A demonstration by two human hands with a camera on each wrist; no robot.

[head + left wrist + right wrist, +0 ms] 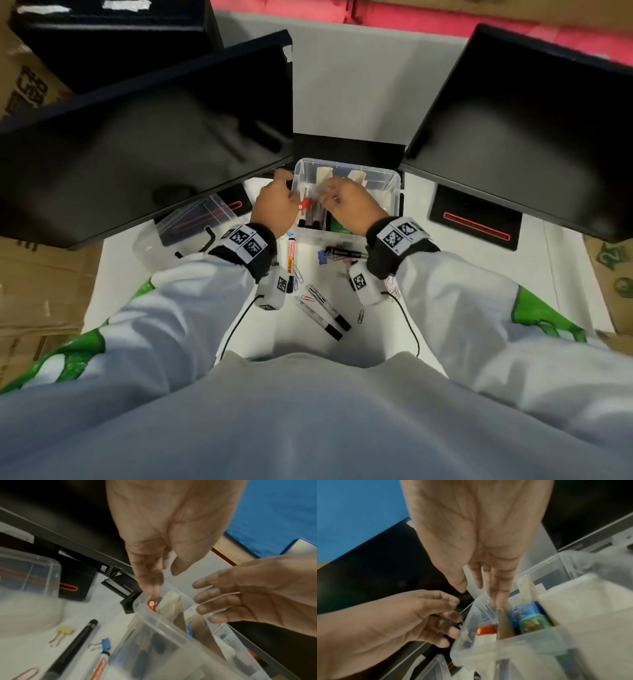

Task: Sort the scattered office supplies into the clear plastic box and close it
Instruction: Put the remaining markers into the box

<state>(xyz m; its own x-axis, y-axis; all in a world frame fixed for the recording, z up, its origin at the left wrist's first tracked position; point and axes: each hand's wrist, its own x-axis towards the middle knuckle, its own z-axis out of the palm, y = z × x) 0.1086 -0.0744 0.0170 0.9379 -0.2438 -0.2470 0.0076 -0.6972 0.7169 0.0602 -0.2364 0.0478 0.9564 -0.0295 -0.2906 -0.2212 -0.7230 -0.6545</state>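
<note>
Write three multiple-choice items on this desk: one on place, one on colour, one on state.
1. The lid lies: A in the right hand; B on the table left of the box; C on the box.
2. The marker cap by the left hand is: A red; B green; C yellow.
3. The box is: A shut; B overturned; C open.
B, the lid rests flat beside the box; A, the cap shows red; C, dividers show through the uncovered top.
</note>
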